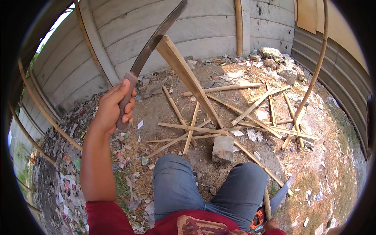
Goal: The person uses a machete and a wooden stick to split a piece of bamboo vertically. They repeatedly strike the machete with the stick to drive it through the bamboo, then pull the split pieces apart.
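Note:
My left hand (117, 103) is closed round the brown handle of a machete (150, 49), raised at the upper left with its long dark blade slanting up to the right. The blade meets the top end of a thick bamboo length (192, 82), which stands tilted on the ground before me. Whether the edge is in the bamboo or only against it, I cannot tell. Low at the right, partly cut off by the frame, my right hand (270, 225) is at the lower end of a short bamboo stick (267, 203), apparently gripping it. A handsaw (282, 192) with an orange and black handle lies beside it.
Several split bamboo strips (254, 105) lie crossed over the littered ground. A grey concrete block (223, 149) sits ahead of my knees. Rubble (288, 72) is heaped at the far right, by a concrete panel wall (203, 31) and corrugated sheeting (337, 78). Thin poles (315, 66) stand at both sides.

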The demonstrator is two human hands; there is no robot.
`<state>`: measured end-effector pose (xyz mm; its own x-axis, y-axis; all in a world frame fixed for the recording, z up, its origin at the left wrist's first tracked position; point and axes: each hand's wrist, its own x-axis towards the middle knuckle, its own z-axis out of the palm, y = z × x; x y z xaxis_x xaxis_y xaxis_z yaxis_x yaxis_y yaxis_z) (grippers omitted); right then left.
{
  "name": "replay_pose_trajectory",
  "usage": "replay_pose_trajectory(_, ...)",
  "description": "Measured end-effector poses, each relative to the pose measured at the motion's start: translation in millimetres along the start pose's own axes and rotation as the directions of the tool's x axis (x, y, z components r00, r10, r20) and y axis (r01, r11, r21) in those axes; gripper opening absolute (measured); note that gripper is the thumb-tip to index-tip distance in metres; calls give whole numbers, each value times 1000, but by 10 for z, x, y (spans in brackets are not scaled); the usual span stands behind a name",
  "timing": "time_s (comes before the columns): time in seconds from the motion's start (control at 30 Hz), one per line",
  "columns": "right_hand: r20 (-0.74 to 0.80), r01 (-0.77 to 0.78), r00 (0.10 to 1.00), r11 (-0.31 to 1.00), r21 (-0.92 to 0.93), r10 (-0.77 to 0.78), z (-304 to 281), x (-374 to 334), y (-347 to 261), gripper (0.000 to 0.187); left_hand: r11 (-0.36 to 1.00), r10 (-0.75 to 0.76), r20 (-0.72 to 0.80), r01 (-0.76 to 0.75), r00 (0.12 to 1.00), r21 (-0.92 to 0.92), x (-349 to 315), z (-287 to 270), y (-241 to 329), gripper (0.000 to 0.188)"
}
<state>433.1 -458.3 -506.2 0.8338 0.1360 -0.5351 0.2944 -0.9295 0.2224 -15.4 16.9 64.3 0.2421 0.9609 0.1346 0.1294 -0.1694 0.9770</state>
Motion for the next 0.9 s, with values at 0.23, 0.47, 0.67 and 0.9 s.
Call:
replay_pose_trajectory(0.23, 55, 265, 954, 913, 309, -295, -96, -226, 315, 65, 1000, 25, 33, -25, 999, 2, 200, -73, 24, 48)
replay_pose_trajectory(0.47, -663, 566, 709, 754, 332, -241, -1136, -497, 328, 57, 997, 36, 51, -40, 998, 72, 381, -80, 122, 46)
replay_pose_trajectory(0.67, -768, 731, 565, 615, 296, -301, -3270, -1374, -112, 45, 996, 38, 157, -50, 987, 71, 456, -25, 239, 48)
replay_pose_trajectory(0.9, -933, 856, 91, 505, -105, -348, -4737, -2192, -607, 53, 989, 41, 178, -66, 983, 132, 425, -6, 294, 47)
